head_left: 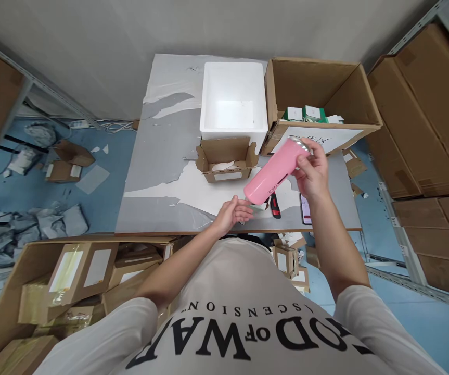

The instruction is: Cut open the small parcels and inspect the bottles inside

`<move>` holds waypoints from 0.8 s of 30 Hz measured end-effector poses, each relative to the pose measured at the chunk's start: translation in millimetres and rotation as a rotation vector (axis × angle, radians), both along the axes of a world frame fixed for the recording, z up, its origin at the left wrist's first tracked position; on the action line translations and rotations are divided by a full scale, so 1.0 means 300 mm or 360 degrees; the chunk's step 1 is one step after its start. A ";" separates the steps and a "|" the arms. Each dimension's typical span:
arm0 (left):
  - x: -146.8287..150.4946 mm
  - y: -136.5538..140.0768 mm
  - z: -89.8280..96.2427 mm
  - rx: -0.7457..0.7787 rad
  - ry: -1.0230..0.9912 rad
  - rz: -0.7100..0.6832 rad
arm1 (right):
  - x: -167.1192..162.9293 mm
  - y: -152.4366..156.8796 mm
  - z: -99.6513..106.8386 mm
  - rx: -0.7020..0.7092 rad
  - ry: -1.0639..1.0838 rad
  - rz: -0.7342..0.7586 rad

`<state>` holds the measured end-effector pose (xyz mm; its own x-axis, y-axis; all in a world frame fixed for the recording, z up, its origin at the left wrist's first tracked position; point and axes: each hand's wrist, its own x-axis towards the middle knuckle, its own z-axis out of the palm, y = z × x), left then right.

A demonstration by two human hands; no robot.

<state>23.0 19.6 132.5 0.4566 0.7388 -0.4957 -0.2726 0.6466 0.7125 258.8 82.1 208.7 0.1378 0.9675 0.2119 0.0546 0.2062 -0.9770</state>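
My right hand (313, 169) grips a pink tumbler (274, 174) near its silver rim. The tumbler is tilted over the table, its lower end pointing down and left. Just below that end is my left hand (232, 214), with its fingers stretched out and nothing plainly held; whether it touches the tumbler I cannot tell. Behind the tumbler stands a small open cardboard box (228, 176) with something white inside. A red and black box cutter (274, 206) lies under the tumbler, beside a partly hidden greenish item. To the right lies a phone (305, 209) with its screen lit.
A white foam box (234, 96) stands at the back of the table (157, 156). Beside it, a large cardboard box (325, 83) holds green and white cartons (313, 113). A big carton of parcels (79, 276) sits at lower left. Shelves with boxes (423, 114) flank the right.
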 end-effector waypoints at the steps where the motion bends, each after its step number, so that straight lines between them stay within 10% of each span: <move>1: -0.013 0.006 -0.014 0.0182 0.0161 0.0089 | 0.022 -0.006 0.002 0.0080 -0.0069 -0.0074; 8: -0.017 0.105 -0.095 0.1049 0.0706 -0.0166 | 0.079 -0.114 -0.032 0.0464 -0.0545 -0.0566; 24: 0.066 0.220 -0.213 0.1123 0.0515 -0.0441 | 0.035 -0.255 -0.231 0.0486 -0.0729 -0.0380</move>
